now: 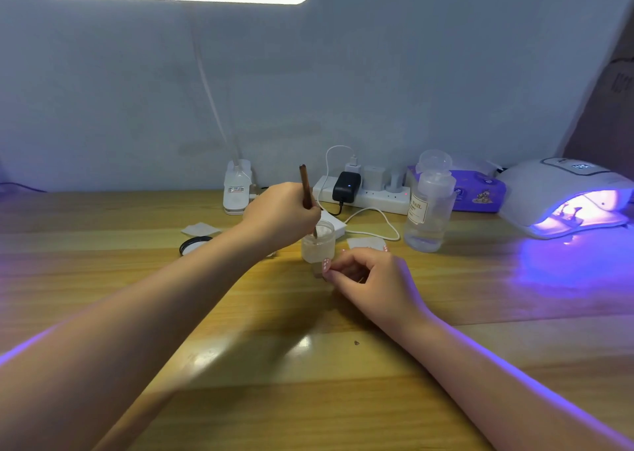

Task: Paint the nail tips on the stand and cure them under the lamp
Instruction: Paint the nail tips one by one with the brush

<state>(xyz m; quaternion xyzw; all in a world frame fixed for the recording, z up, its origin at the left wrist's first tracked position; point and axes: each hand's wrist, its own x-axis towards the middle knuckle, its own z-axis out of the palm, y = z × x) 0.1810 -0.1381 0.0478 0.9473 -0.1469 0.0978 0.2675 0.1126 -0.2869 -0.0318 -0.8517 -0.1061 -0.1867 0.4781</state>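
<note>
My left hand (284, 215) grips a brown-handled brush (304, 186) upright, its tip dipped into a small frosted jar (318, 241) at mid-table. My right hand (370, 279) lies just right of the jar, fingers curled, its fingertips pinching the jar's foot. At the far right a white curing lamp (555, 190) glows purple. The nail stand (571, 214) shows as a dark outline inside its opening; the tips on it are too small to make out.
A clear pump bottle (429, 207) stands right of the jar. A power strip (363, 195) with chargers and a white cable lies along the wall, beside a purple tissue pack (480, 191). A desk lamp clamp (236, 186), a black-rimmed lid (194, 244) and white pads lie to the left.
</note>
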